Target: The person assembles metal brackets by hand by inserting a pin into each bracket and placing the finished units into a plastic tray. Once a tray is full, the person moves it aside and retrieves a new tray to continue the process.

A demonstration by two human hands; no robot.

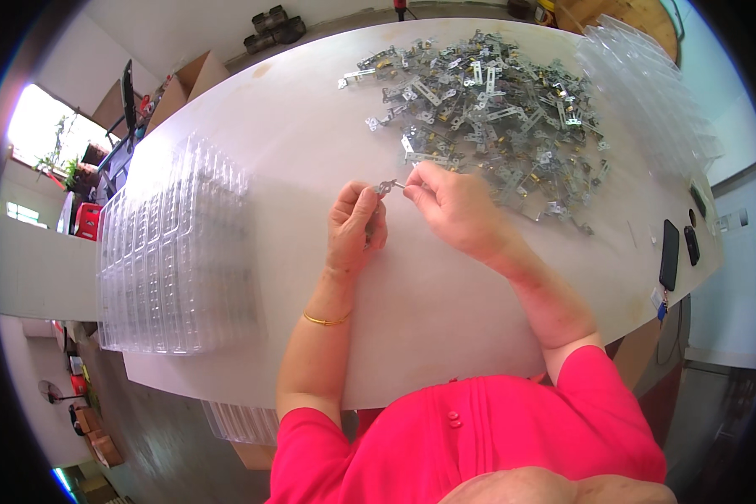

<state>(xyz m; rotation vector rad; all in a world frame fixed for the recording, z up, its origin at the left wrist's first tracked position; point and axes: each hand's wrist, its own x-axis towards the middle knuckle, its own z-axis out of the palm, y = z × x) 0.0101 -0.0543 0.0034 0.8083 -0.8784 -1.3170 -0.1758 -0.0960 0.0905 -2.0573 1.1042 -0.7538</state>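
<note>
Between my hands, just in front of a large pile of metal brackets, is a small silvery metal bracket. My left hand pinches it between thumb and fingers, with the other fingers curled in. My right hand is closed on a thin metal pin whose tip meets the bracket. Whether the pin sits in a hole of the bracket is too small to tell. Some pieces in the pile carry brass-coloured parts.
A tall stack of clear plastic trays stands on the table at the left. More clear trays lean at the far right. Near the right edge lie a black phone and a small black object.
</note>
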